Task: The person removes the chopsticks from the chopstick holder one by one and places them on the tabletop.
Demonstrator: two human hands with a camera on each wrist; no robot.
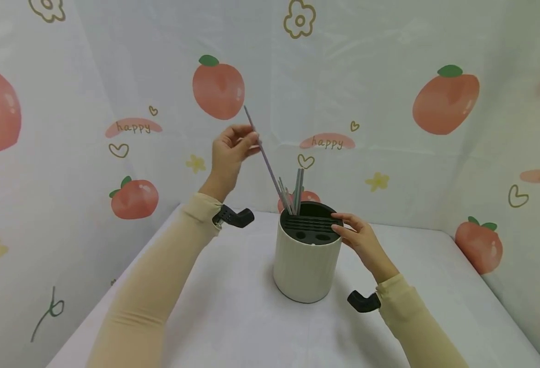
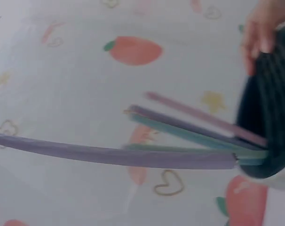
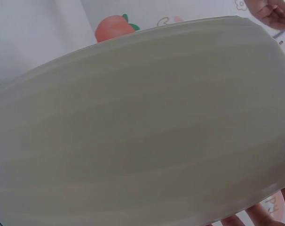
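My left hand [image 1: 235, 145] pinches a slim purple chopstick [image 1: 267, 163] high above the table, its thinner end pointing up and left. The chopstick's thick lower end overlaps the opening of a cream utensil holder [image 1: 304, 271] in the head view. Inside the holder's back opening lean several pastel chopsticks, among them a pink one [image 2: 194, 113] and a teal one [image 2: 180, 131]. At the holder's right rim, my right hand [image 1: 364, 245] holds the edge with thumb and fingers. In the right wrist view the ribbed holder wall [image 3: 142, 122] hides most of that hand.
The holder's dark insert [image 1: 311, 224] has narrow slots across the middle and round holes in front. It stands on a white-covered table [image 1: 233, 306]. Behind and beside it hangs a white cloth [image 1: 270, 66] printed with fruit, hearts and flowers.
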